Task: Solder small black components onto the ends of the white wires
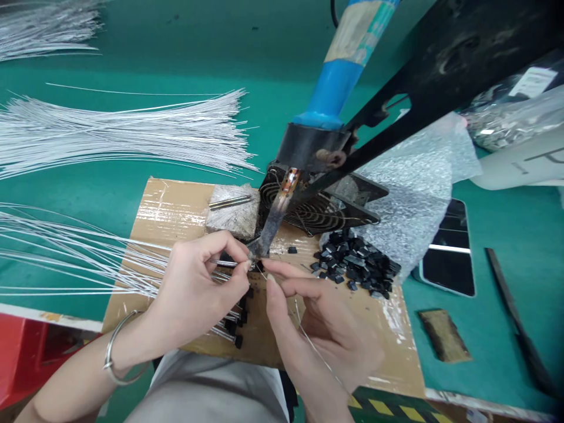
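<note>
A pale cable (pixel 231 264) has its end right at the lower tip of the soldering iron (pixel 274 220), above the cardboard (pixel 388 352). The left hand (pixel 198 302) has thumb and forefinger pinched together on it; the very end is mostly hidden. The right hand (pixel 319 326) pinches a thin wire (pixel 315 349) between thumb and forefinger, close to that tip, its other fingers curled loosely. Just nearer lie cables with black ends (pixel 238 341). On the far side, a wrapped block (pixel 220 222) carries metal rods (pixel 230 202), beside a round fan (pixel 326 211). To the right is a pile of black pieces (pixel 358 261), then bubble wrap (pixel 418 176) and a phone (pixel 447 258). Farther right, a brown pad (pixel 445 335) and a dark tool (pixel 511 308) rest on the green surface (pixel 176 76). A bundle of cables (pixel 123 132) lies far left.
</note>
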Available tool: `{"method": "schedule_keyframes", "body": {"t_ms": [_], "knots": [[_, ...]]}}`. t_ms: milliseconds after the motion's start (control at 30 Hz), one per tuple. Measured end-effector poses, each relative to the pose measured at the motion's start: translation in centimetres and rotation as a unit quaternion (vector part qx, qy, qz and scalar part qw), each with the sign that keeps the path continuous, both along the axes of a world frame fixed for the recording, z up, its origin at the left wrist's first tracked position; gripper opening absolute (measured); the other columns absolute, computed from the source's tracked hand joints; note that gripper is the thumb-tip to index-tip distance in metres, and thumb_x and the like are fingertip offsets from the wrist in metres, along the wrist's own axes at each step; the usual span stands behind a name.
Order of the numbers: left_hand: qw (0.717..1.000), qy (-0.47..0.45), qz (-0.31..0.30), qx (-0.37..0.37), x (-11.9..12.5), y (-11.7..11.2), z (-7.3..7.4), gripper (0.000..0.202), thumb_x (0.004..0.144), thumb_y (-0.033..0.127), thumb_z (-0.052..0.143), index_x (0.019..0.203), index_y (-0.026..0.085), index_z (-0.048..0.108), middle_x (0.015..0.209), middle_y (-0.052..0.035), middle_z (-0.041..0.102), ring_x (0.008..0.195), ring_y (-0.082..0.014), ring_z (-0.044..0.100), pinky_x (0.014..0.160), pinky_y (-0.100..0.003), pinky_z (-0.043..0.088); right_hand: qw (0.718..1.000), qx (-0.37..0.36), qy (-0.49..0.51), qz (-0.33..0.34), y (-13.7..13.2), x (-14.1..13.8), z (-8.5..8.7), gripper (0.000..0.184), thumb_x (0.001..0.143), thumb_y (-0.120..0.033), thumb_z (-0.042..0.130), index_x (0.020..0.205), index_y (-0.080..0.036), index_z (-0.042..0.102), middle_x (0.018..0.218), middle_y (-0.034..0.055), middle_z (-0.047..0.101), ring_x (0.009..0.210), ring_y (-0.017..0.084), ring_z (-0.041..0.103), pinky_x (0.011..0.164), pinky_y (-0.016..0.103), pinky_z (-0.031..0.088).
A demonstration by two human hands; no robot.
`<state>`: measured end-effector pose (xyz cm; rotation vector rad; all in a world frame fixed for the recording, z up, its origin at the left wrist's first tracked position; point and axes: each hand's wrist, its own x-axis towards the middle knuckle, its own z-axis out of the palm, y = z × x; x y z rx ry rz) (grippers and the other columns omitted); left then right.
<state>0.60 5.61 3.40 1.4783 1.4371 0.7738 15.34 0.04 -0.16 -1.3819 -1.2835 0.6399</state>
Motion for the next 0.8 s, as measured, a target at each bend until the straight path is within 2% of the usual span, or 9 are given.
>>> {"method": "schedule_keyframes", "body": {"t_ms": [300,600,800], "knots": [[1.000,-0.004,-0.004,0.011,-0.02,-0.10,0.11,0.010,0.081,0.018,0.061,0.073,0.018,0.067,0.077,-0.0048,0.077,0.069,-0.0179,0.070,0.051,-0.027,0.040,0.999,0.036,-0.036,0.011,0.10,0.21,-0.21,0.018,0.086,-0.006,0.076,0.087,-0.023,0.068,0.102,0.0054,0.084,0.090,0.020,0.083,0.082,0.030,0.068],[1.000,-0.004,-0.004,0.004,-0.10,-0.19,0.04,0.009,0.081,0.017,0.062,0.074,0.018,0.068,0.078,-0.0039,0.077,0.070,-0.0179,0.070,0.053,-0.027,0.042,1.000,0.022,-0.016,-0.008,0.08,-0.04,-0.33,0.017,0.087,-0.008,0.077,0.085,-0.023,0.069,0.101,0.0038,0.084,0.089,0.018,0.083,0.084,0.027,0.065],[1.000,-0.005,-0.013,0.009,-0.07,-0.10,0.04,0.010,0.082,0.016,0.062,0.073,0.018,0.067,0.077,-0.0037,0.076,0.070,-0.0177,0.070,0.054,-0.027,0.043,1.000,0.016,-0.018,-0.003,-0.07,0.11,-0.57,0.018,0.086,-0.008,0.078,0.087,-0.024,0.070,0.102,0.0035,0.085,0.088,0.020,0.083,0.084,0.030,0.066]]}}
